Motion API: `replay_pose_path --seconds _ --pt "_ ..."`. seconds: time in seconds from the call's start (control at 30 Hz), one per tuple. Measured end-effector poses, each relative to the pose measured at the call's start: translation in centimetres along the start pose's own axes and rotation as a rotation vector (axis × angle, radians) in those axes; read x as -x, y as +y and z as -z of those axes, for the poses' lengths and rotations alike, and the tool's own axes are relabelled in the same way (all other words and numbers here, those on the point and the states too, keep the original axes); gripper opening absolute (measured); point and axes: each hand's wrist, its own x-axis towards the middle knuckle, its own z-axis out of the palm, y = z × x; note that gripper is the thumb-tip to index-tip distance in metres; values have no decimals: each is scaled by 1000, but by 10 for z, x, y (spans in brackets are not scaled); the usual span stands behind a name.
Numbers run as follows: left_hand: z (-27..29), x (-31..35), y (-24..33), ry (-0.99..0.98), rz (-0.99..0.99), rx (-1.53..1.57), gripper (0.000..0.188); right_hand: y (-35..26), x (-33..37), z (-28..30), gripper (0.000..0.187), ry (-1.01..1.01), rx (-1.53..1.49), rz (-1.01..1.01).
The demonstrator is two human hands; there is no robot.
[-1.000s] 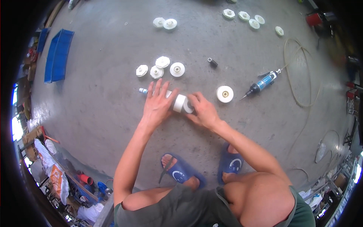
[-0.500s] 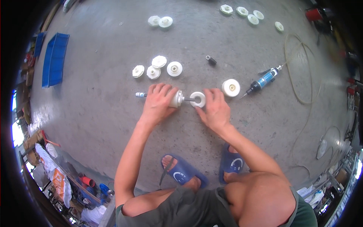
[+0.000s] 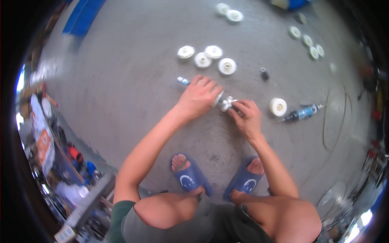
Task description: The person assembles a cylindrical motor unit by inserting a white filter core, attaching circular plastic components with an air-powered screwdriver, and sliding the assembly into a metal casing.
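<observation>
My left hand (image 3: 199, 98) is wrapped round a white cylindrical part (image 3: 219, 98), much of which lies under the fingers. A rod with a blue-and-silver end (image 3: 183, 81) sticks out on the far left side of that hand. At the cylinder's right end sits a small white collar-like piece (image 3: 227, 104), blurred by motion. My right hand (image 3: 247, 116) is closed in a pinch against this piece, fingertips at its right side. Just right of it a white round part (image 3: 278, 107) with a brass-coloured centre rests on the floor, beside a blue-and-black power screwdriver (image 3: 302, 113).
Several white flanged discs (image 3: 203, 60) lie beyond my hands, with more white discs (image 3: 307, 40) at far right. A short black socket (image 3: 264, 73) lies nearer. The tool's pale hose (image 3: 326, 133) loops at right. A blue bin (image 3: 83, 18) stands far left.
My view has turned, so the floor items appear shifted. My right hand has brought the white ring along the rod to the cylinder's end, and my hands are closer together.
</observation>
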Motion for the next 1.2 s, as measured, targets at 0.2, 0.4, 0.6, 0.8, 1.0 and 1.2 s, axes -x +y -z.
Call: replay_pose_path --seconds 0.2,0.4,0.6,0.8,1.0,1.2 --pt "-4 18 9 177 7 -161 39 -8 10 -1 23 -75 -68 -116" --pt "0 47 76 485 403 380 36 -7 1 14 18 -215 49 -66" --pt "-19 59 67 485 985 2007 40 -25 10 13 17 -313 -275 -230" --pt "22 53 79 597 694 1992 52 -58 29 14 20 -217 -515 -203" --pt "65 43 90 639 398 2021 53 -78 23 31 18 -175 -515 -116" --pt "61 48 71 542 444 1711 77 -88 26 36 21 -116 -708 -199"
